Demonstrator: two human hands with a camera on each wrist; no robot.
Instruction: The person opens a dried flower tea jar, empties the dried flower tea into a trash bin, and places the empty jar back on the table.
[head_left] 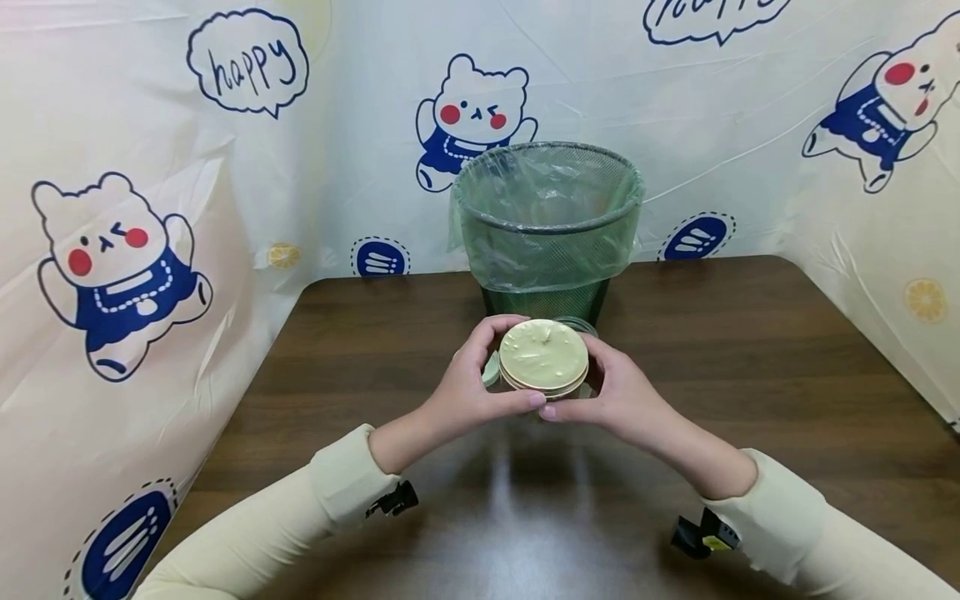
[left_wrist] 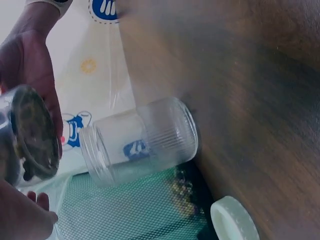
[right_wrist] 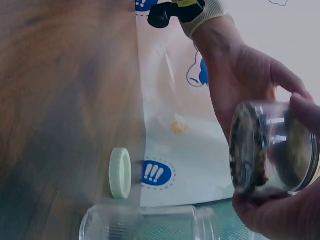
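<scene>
Both hands hold a short clear jar [right_wrist: 280,145] with a gold lid [head_left: 543,354] above the table. My left hand [head_left: 476,383] curls round its left side and my right hand [head_left: 626,387] round its right, thumbs nearly meeting at the front. Dark bits show at the bottom of the jar in the right wrist view. Behind the held jar, a taller clear ribbed jar [left_wrist: 145,140] stands upright without a lid, mostly hidden in the head view. A pale green lid [left_wrist: 233,220] lies on the table left of that jar, hollow side up.
A mesh waste bin [head_left: 547,250] with a green plastic liner stands at the back of the brown wooden table [head_left: 360,367]. Some dark and yellowish bits [left_wrist: 184,195] show through its mesh low down. A printed cloth [head_left: 360,125] hangs around the table.
</scene>
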